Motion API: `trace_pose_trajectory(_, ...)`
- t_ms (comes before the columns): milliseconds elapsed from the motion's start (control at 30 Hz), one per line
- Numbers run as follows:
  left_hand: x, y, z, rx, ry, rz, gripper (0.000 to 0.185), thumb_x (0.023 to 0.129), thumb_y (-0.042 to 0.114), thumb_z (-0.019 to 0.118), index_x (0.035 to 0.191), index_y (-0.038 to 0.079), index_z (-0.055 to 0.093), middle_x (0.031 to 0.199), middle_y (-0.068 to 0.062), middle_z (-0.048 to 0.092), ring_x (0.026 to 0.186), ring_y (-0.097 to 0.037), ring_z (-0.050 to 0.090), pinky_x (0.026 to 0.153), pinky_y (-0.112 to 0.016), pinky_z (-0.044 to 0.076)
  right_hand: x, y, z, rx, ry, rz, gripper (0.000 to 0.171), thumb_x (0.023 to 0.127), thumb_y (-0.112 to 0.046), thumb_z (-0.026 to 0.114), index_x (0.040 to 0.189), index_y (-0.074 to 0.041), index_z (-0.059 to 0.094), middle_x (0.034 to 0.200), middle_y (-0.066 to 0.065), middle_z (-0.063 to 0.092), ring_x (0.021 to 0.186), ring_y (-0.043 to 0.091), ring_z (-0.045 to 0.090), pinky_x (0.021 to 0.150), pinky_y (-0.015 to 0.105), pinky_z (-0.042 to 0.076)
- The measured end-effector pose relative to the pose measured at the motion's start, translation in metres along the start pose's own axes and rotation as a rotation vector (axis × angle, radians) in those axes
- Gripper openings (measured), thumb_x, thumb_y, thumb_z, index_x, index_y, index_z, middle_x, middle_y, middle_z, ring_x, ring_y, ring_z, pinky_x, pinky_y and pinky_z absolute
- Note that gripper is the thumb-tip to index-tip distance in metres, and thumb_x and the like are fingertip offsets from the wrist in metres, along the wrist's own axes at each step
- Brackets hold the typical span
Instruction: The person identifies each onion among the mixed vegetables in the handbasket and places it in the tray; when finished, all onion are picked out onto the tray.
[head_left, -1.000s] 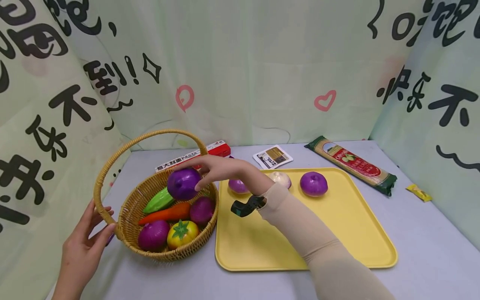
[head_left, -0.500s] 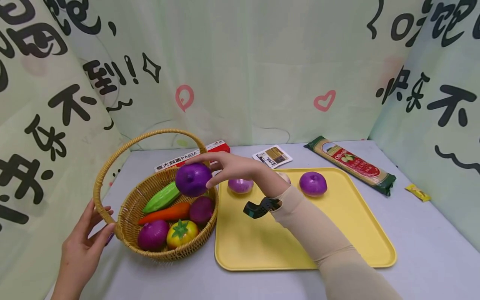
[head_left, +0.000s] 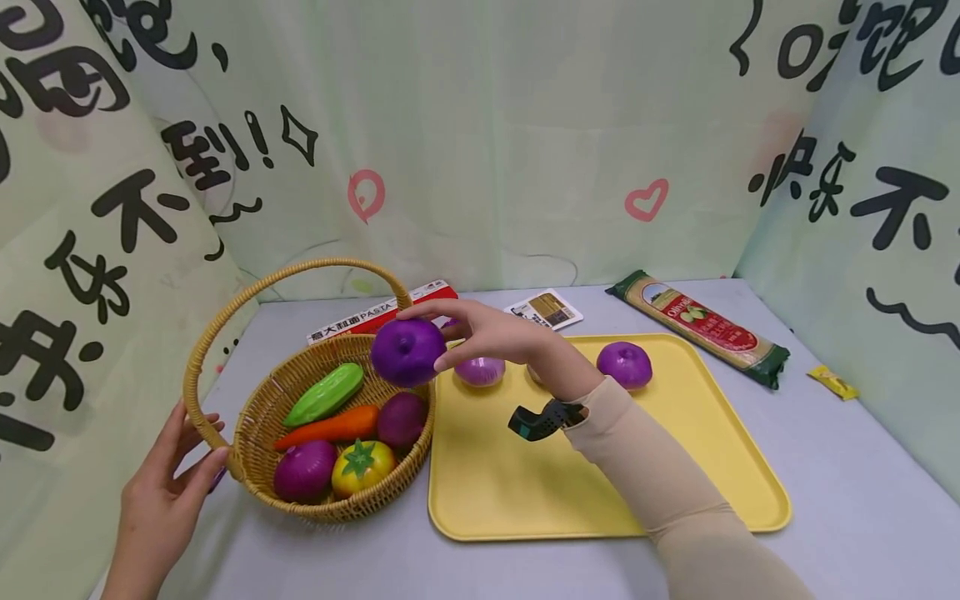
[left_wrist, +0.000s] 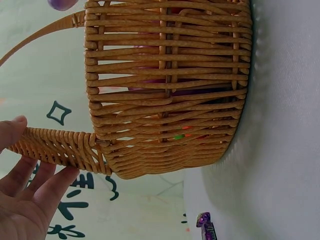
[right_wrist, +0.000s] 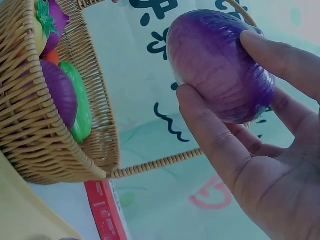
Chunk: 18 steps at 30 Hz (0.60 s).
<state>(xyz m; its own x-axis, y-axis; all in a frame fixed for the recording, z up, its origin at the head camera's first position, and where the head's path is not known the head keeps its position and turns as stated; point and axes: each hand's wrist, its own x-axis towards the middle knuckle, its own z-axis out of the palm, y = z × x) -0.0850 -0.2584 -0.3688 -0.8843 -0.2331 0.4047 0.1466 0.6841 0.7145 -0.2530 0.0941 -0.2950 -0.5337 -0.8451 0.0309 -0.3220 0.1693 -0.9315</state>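
My right hand [head_left: 487, 335] holds a purple bulb [head_left: 408, 352], rounded and lobed, above the right rim of a wicker basket [head_left: 258, 487]. In the right wrist view the bulb [right_wrist: 215, 65] has a paler, streaked side, with thumb and fingers curved about it. My left hand [head_left: 167, 483] grips the lower left end of the basket handle [head_left: 197, 379], thumb on one side and fingers on the other. Inside the basket lie a green cucumber-like vegetable [head_left: 324, 395], a carrot [head_left: 330, 427], two purple onions [head_left: 305, 472] and a yellow tomato [head_left: 363, 468] with a green top.
A yellow tray [head_left: 540, 500] right of the basket bears a pale purple bulb [head_left: 480, 372] and a dark purple bulb [head_left: 625, 365]; the forearm partly covers another. Behind are a red pasta box [head_left: 420, 307], a white packet [head_left: 547, 308], a spaghetti bag [head_left: 701, 325] and a yellow sachet [head_left: 832, 383].
My right hand has carried the purple bulb rightward from over the basket's middle to its right rim, uncovering more of the green vegetable. The left hand has stayed on the handle.
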Motion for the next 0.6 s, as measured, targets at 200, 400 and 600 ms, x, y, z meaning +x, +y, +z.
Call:
trace_pose_trajectory(200,0.001,-0.001,0.0,0.004,0.0,-0.009,0.08,0.088,0.007,0.063,0.148,0.038,0.021,0.114,0.034,0.044,0.101,0.027,0.04,0.07,0.004,0.042,-0.01,0.001,-0.006,-0.014,0.03,-0.014,0.064,0.084,-0.01,0.068,0.141,-0.021,0.041,0.139,0.004,0.045,0.121,0.024,0.056,0.099,0.039,0.049)
trace_pose_trajectory(400,0.001,-0.002,0.0,0.006,-0.003,-0.013,0.08,0.088,0.007,0.063,0.148,0.038,0.02,0.114,0.035,0.043,0.1,0.027,0.04,0.069,0.004,0.042,-0.02,0.002,-0.008,-0.014,0.051,-0.003,0.064,0.083,-0.018,0.071,0.14,-0.024,0.042,0.14,0.002,0.044,0.122,0.025,0.055,0.102,0.042,0.046)
trace_pose_trajectory(600,0.0,-0.002,0.0,-0.001,0.001,0.001,0.081,0.087,0.005,0.064,0.148,0.037,0.021,0.113,0.036,0.042,0.1,0.027,0.041,0.069,0.004,0.042,-0.03,0.005,-0.009,-0.001,0.05,0.013,0.065,0.083,-0.023,0.072,0.141,-0.026,0.042,0.142,0.0,0.041,0.121,0.025,0.056,0.103,0.043,0.044)
